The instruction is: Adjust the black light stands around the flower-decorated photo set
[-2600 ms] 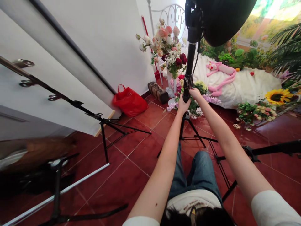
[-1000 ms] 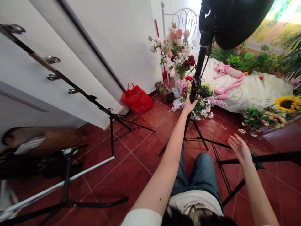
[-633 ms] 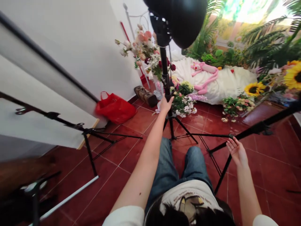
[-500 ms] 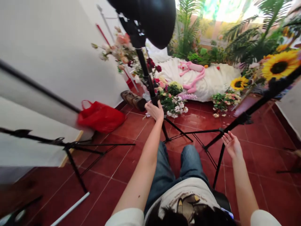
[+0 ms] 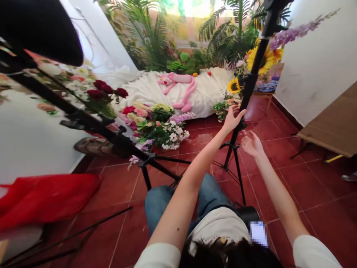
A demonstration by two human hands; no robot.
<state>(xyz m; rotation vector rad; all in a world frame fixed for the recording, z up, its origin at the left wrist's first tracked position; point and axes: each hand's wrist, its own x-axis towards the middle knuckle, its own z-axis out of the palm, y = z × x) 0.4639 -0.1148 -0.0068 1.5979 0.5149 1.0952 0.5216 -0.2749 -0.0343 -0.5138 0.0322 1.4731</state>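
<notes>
1. At near left, a red bag (image 5: 47,195) lies near the lamp stand (image 5: 96,127).
2. Centre, flowers (image 5: 158,128) sit nearer than the pink plush toy (image 5: 181,79).
3. Right, the left hand (image 5: 232,120) spreads at the black tripod stand (image 5: 251,80), contact unclear; the right hand (image 5: 251,145), loosely open, is near it.

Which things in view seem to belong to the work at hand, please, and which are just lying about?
Seemingly in the work:
Black tripod stand, left hand and right hand at it
Possibly the black lamp on the other stand

Just lying about:
Pink plush toy
Red bag
White flowers
</notes>
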